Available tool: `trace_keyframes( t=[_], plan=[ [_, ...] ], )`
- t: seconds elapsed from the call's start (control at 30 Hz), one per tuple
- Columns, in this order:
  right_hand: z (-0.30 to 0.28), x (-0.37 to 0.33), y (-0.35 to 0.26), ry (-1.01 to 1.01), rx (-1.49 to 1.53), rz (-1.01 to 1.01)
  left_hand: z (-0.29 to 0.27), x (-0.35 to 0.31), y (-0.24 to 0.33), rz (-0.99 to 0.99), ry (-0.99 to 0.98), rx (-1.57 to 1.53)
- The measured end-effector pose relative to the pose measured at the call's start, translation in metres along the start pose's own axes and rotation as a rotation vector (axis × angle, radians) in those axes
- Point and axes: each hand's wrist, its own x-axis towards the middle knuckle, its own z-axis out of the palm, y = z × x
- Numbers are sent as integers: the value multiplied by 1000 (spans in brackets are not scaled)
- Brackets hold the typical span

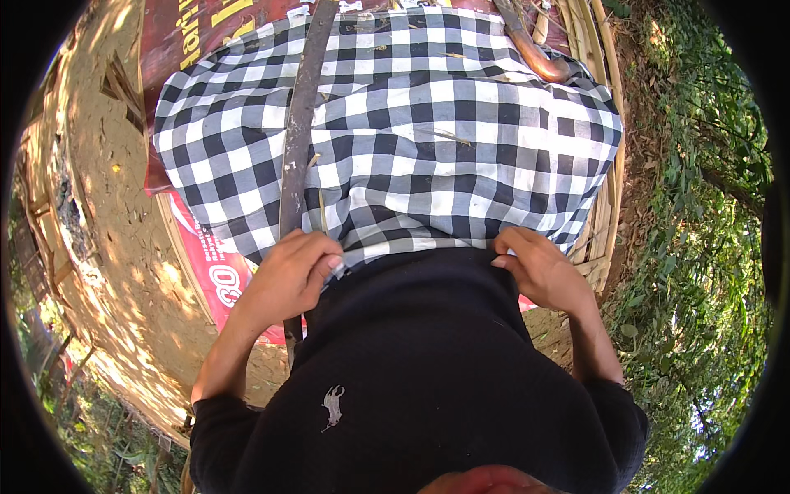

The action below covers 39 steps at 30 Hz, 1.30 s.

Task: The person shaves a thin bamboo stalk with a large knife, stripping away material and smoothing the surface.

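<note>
A black-and-white checked cloth (411, 156) lies spread over my lap, with its near edge against my black shirt. My left hand (288, 267) is closed at that edge on the left, thumb and fingers pressed together on the fabric. A long, dark, flat strip (298, 156) runs lengthwise across the cloth, passes beneath my left hand and shows again below it. On the right, my right hand (539, 263) pinches the same edge between thumb and curled fingers. Its fingertips are partly hidden.
A curved brown wooden handle (535, 53) rests on the cloth's far right; its other end leaves the view. Small plant scraps lie on the fabric. Beneath are a red printed banner (169, 82) and bamboo slats (607, 165). Bare soil (107, 206) lies left, green plants (699, 206) right.
</note>
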Motion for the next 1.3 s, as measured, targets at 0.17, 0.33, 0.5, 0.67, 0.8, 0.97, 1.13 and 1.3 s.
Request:
trace_keyframes(
  t=[0.17,0.33,0.5,0.67,0.8,0.97,1.13,1.3],
  plan=[
    [20,0,17,195,8,-155,-7,1,12,-351,20,-220],
    [39,2,11,335,-360,-59,1,1,6,-150,-6,-144],
    [37,-10,32,516,-40,113,3,1,4,-66,40,-30],
    [21,-8,24,499,162,170,-2,7,8,-46,108,-100],
    [23,-14,38,365,-82,-118,-10,-1,0,15,60,-55],
    [15,-25,26,346,-250,-275,-12,-13,7,181,-47,1],
    [23,-40,23,458,-296,-320,-13,-22,12,203,-40,-8],
    [33,-41,26,484,-241,-307,-7,-28,7,170,-18,-92]
  ],
)
